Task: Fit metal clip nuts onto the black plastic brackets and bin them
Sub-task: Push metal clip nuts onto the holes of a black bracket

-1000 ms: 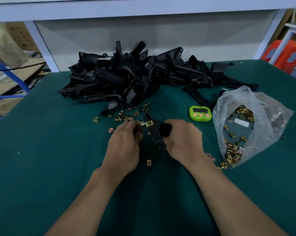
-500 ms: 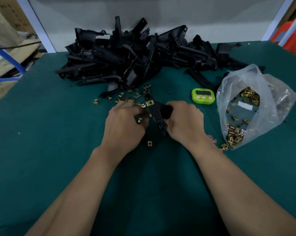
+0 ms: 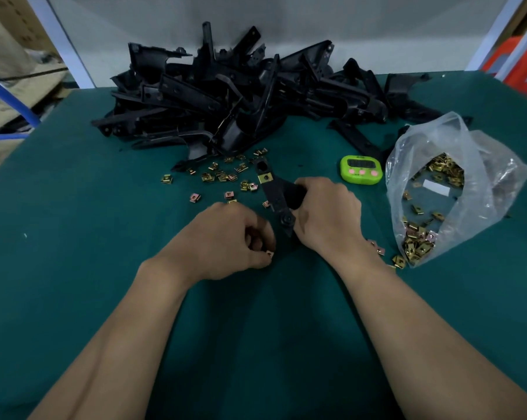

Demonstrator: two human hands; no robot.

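From the head camera, the right hand (image 3: 326,216) is clenched around the near part of a black bracket (image 3: 279,197), holding it low over the green desk (image 3: 74,268) with its long arm pointing away from the person. One brass clip nut is already seated (image 3: 266,177) near the far end of that arm. The left hand (image 3: 226,241) has its fingers curled and pinches a loose clip nut (image 3: 270,253) between thumb and forefinger, just beside the bracket's near tip.

The step in hand looks like fitting a second nut. To do it well, turn the nut so its open side faces the bracket's edge, line its hole up with the hole in the plastic, and slide it on squarely until it sits flush. The right hand should keep the bracket steady against the push.

More clip nuts lie scattered (image 3: 226,177) in front of the heap of unfinished brackets (image 3: 241,98), and more fill the clear plastic bag (image 3: 438,189) on the right. No bin is in view.

The green timer (image 3: 360,173) shows a dark display that cannot be read. A white slip (image 3: 435,187) in the bag shows no legible writing.
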